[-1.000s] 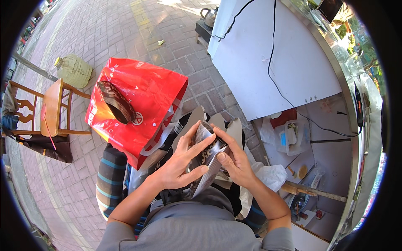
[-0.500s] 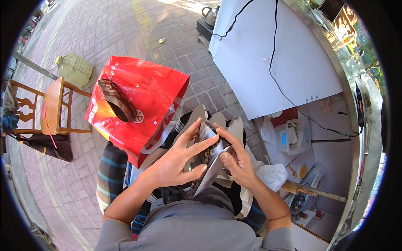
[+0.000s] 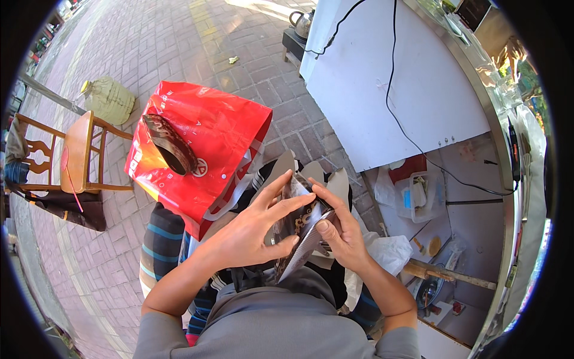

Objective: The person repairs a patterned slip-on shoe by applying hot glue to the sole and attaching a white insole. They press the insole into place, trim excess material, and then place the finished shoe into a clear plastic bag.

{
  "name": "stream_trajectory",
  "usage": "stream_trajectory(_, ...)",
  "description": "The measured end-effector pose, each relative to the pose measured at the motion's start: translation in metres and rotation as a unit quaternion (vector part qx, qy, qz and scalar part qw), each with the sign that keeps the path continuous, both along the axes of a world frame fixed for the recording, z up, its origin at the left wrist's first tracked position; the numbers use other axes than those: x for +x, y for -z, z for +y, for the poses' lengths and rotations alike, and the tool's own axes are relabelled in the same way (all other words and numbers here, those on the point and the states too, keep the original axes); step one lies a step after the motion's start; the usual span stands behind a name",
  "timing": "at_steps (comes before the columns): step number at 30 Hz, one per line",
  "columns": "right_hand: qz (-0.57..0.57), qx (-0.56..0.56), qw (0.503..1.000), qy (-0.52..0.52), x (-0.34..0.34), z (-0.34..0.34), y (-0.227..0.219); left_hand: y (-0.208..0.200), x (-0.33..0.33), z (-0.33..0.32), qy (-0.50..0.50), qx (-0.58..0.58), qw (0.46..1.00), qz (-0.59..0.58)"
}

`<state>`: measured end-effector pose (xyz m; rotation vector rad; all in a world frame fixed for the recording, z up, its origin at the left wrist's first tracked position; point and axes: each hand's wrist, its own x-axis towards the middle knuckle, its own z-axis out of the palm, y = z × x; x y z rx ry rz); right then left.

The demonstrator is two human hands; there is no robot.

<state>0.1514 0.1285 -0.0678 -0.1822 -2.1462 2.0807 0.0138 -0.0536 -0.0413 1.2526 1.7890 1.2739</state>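
Over my lap, both hands hold a folded, glossy dark card piece (image 3: 297, 222) with a pale scroll pattern and a striped silvery side. My left hand (image 3: 254, 230) grips its left side, with fingertips at the top edge and the thumb lower on the face. My right hand (image 3: 342, 230) pinches its right edge between thumb and fingers. Pale rounded card flaps (image 3: 339, 182) lie on my lap just beyond the piece. To the left, a brown patterned band (image 3: 169, 145), curved with a dark opening, rests on a red plastic bag (image 3: 221, 128).
A wooden chair (image 3: 78, 152) and a yellowish plastic jug (image 3: 109, 100) stand on the brick paving at left. At right is a white panel (image 3: 397, 78) with a black cable (image 3: 391, 110). Below it, shelves hold a clear plastic box (image 3: 421, 197). A kettle (image 3: 303, 24) sits far off.
The card piece has turned slightly, showing more of its patterned face. Both hands keep nearly the same hold. The whole view has shifted a little.
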Motion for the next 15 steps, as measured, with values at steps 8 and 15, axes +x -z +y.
stream_trajectory(8, 0.009, 0.002, 1.000, 0.003, 0.0009, -0.0012, 0.0001, -0.0030, 0.0007, 0.0015, 0.003, -0.005, 1.000, 0.001)
stream_trajectory(15, 0.008, 0.003, 1.000, 0.005, 0.0009, -0.0023, -0.0007, -0.0040, 0.0005, 0.0012, 0.014, -0.005, 1.000, 0.003)
